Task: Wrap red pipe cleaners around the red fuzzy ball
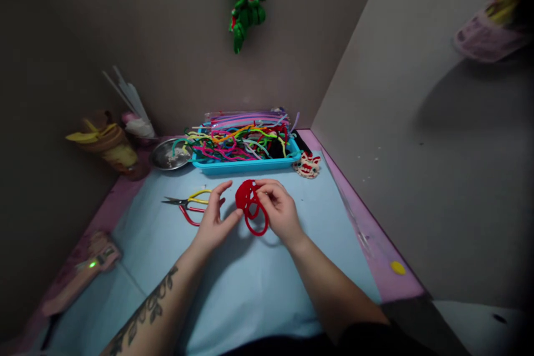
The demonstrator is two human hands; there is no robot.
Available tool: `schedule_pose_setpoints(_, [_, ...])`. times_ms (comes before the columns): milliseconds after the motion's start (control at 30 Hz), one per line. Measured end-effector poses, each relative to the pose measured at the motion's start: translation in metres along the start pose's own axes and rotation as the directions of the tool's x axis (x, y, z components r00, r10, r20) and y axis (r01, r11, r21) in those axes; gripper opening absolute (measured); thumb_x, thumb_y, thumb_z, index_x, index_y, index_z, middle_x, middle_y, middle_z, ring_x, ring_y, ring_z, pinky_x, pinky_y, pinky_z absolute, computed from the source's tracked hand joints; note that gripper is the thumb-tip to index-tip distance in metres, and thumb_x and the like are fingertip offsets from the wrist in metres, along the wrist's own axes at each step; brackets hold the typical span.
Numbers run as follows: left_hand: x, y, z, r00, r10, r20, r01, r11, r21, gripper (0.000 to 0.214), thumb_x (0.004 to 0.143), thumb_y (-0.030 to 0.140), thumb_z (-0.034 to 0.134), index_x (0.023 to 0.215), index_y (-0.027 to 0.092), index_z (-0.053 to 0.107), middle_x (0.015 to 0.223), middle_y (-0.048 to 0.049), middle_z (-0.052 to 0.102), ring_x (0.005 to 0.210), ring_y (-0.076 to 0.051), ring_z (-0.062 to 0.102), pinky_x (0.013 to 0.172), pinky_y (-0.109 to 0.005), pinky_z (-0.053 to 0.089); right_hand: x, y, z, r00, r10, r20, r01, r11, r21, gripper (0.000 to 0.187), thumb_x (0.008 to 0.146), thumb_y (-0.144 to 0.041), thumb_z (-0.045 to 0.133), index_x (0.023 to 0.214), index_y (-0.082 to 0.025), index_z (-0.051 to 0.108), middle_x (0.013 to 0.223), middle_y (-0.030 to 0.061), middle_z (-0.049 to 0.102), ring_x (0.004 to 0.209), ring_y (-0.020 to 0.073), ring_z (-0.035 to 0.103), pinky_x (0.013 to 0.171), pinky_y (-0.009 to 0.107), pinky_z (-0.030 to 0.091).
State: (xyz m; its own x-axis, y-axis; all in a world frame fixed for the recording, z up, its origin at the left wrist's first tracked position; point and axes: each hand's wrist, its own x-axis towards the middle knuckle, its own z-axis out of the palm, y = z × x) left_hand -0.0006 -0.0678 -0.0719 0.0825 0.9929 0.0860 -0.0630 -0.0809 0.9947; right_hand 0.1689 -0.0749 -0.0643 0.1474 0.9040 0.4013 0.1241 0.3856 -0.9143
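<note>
Between my hands, above the blue sheet, is a red pipe cleaner piece [245,196]. It has a rounded, bent body with gaps in it, and a loop hangs down from it. My right hand [278,208] pinches its right side between thumb and fingers. Fingers spread, my left hand [216,216] is at the left of the piece; its thumb tip is at the red edge, and I cannot tell whether it touches. Scissors [186,202] with one yellow and one red handle lie open to the left, partly hidden behind my left hand.
A blue tray [246,167] of colourful pipe cleaners stands at the back, beside a metal bowl [169,154] and a red-and-cream face-shaped piece [307,165]. A pink glue gun [89,272] with a green light lies left. Walls rise behind and right; green decorations [247,0] hang above.
</note>
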Motion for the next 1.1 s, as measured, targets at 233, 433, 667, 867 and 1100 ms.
schedule_pose_setpoints(233, [0.001,0.01,-0.009,0.934,0.01,0.357,0.008,0.999,-0.049,0.076,0.06,0.014,0.082,0.13,0.027,0.054,0.142,-0.01,0.047,0.132,-0.028,0.042,0.106,-0.035,0.037,-0.003,-0.009,-0.006,0.963,-0.097,0.252,0.101,0.995,-0.002,0.013,0.088,-0.021,0.053,0.085,-0.026,0.065,0.102,0.0048,0.067,0.099,0.0199,0.062,0.09,0.038,0.048])
schedule_pose_setpoints(433, [0.0,0.008,-0.003,0.935,0.153,0.319,-0.208,0.967,0.146,0.05,0.071,0.022,0.075,0.118,0.023,0.061,0.128,-0.0115,0.055,0.123,-0.028,0.049,0.104,-0.04,0.039,-0.006,-0.002,-0.001,0.985,-0.141,0.1,0.156,0.976,-0.154,0.011,0.087,-0.021,0.055,0.083,-0.023,0.066,0.104,0.0064,0.063,0.101,0.02,0.06,0.087,0.036,0.049])
schedule_pose_setpoints(667, [-0.002,0.005,-0.004,0.86,0.025,0.51,-0.184,0.947,0.264,0.051,0.078,0.033,0.068,0.126,0.022,0.056,0.135,-0.0123,0.051,0.126,-0.028,0.047,0.107,-0.041,0.036,-0.001,0.005,-0.006,0.974,-0.17,-0.148,0.13,0.961,-0.245,0.009,0.086,-0.022,0.057,0.082,-0.021,0.065,0.101,0.0069,0.06,0.098,0.0187,0.06,0.077,0.032,0.051])
schedule_pose_setpoints(867, [-0.008,0.003,0.002,0.736,-0.191,0.65,0.003,0.96,0.28,0.053,0.078,0.039,0.067,0.126,0.019,0.055,0.123,-0.0105,0.059,0.108,-0.024,0.058,0.095,-0.038,0.045,0.005,0.005,-0.01,0.948,-0.175,-0.265,0.087,0.945,-0.315,0.01,0.086,-0.025,0.056,0.08,-0.02,0.063,0.097,0.0072,0.061,0.096,0.0187,0.06,0.077,0.032,0.051])
schedule_pose_setpoints(1100, [-0.009,0.013,0.004,0.662,-0.247,0.708,0.031,0.953,0.303,0.046,0.077,0.034,0.067,0.12,0.02,0.058,0.114,-0.0085,0.063,0.098,-0.022,0.06,0.086,-0.035,0.049,0.02,0.017,-0.031,0.832,-0.209,-0.513,0.038,0.945,-0.324,0.012,0.085,-0.027,0.056,0.08,-0.018,0.061,0.093,0.007,0.061,0.094,0.0181,0.059,0.081,0.032,0.049])
